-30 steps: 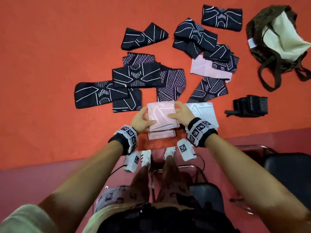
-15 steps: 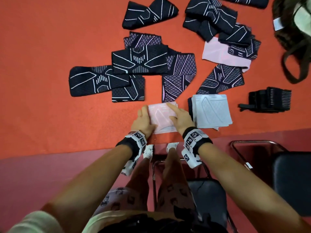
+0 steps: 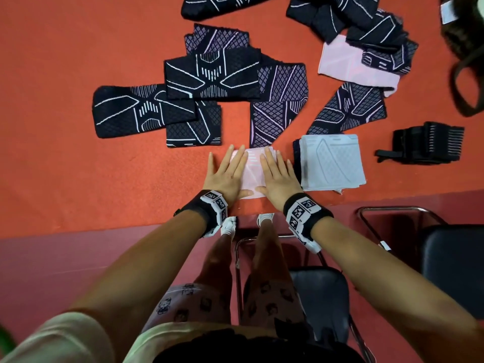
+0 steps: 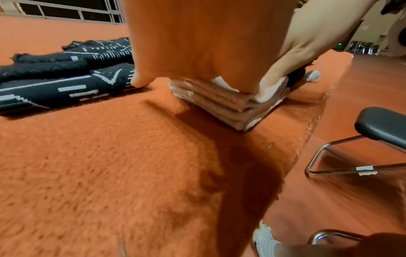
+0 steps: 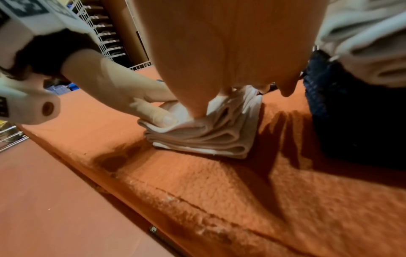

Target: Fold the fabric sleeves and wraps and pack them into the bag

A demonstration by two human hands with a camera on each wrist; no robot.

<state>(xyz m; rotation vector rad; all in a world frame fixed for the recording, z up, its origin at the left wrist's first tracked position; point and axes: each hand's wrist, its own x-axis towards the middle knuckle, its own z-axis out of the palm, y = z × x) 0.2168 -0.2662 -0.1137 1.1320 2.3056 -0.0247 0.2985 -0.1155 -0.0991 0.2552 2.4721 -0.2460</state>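
Note:
A folded pink sleeve lies in several layers near the front edge of the orange cloth. My left hand and right hand lie flat on it side by side, fingers straight, pressing it down. Right of it sits a folded grey-white sleeve on a dark one. Several unfolded black patterned sleeves and a pink one are spread farther back. The dark bag is cut off at the top right corner.
A rolled black strap wrap lies at the right. The orange cloth's front edge drops to a red floor. Black chairs with chrome frames stand close in front, by my legs.
Both hands have gone from gripping the pink sleeve's edges during the fold to lying flat on top of it. The view has tilted down, and the bag has slid almost out of frame.

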